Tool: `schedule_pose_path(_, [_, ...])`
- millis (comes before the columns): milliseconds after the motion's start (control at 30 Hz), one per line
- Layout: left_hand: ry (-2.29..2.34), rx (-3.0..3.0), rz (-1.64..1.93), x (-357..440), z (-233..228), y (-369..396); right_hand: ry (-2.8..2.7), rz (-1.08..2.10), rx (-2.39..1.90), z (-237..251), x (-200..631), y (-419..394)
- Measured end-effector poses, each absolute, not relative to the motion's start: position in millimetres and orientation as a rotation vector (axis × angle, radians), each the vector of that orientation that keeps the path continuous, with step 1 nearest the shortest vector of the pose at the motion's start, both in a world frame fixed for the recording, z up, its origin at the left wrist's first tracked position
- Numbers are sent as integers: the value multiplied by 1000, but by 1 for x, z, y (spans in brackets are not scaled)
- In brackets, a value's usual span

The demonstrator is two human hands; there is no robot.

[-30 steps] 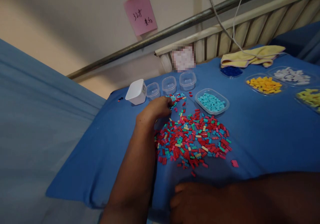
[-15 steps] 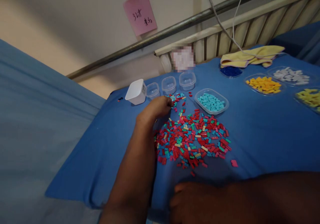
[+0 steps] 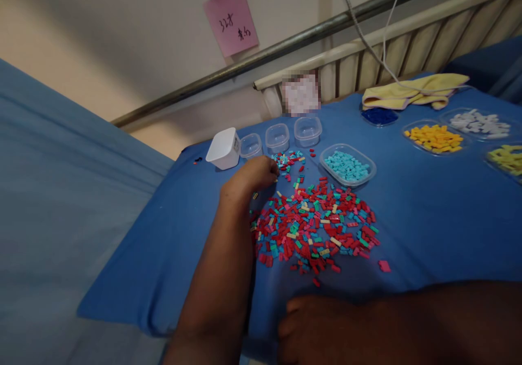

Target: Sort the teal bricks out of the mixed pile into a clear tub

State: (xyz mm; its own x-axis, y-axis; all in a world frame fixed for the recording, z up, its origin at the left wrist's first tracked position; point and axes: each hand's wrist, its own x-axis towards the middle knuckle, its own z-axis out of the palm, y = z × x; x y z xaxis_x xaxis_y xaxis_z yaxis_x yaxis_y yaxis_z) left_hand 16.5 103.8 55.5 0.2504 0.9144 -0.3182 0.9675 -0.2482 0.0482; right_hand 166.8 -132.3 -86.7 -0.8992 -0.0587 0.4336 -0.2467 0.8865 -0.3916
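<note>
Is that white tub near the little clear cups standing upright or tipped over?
Tipped. The white tub leans on its side beside the clear cups, showing a slanted flat face; its contents cannot be told.

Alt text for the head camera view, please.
A person's left hand reaches to the far edge of a heap of small red, teal and pink plastic bricks on a blue cloth-covered table, near three small clear tubs. Their right hand rests at the near edge.

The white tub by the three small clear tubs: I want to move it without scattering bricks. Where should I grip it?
The white tub lies tipped on its side. Probably best to pinch its two flat opposite walls from above, approaching from the left, away from the mixed brick pile.
</note>
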Motion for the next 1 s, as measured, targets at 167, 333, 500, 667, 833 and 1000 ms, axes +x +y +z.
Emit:
schedule_pose_path(167, [1731, 2315, -374, 22, 53, 102, -2626, 652, 218, -87, 166, -133])
schedule_pose_path(333, [1792, 2252, -477, 24, 57, 98, -2639, 654, 269, -85, 166, -131])
schedule_pose_path(500, [1810, 2251, -486, 24, 59, 96, -2633, 633, 252, -83, 167, -129])
schedule_pose_path(667, [1813, 2415, -344, 29, 55, 100, -2692, 646, 246, -75, 166, -128])
schedule_pose_path(833, [1729, 2450, -322, 36, 43, 103, -2686, 669, 237, -71, 166, -127])
schedule_pose_path(1000, [1670, 2433, -275, 34, 40, 103, -2673, 650, 226, -79, 166, -129])
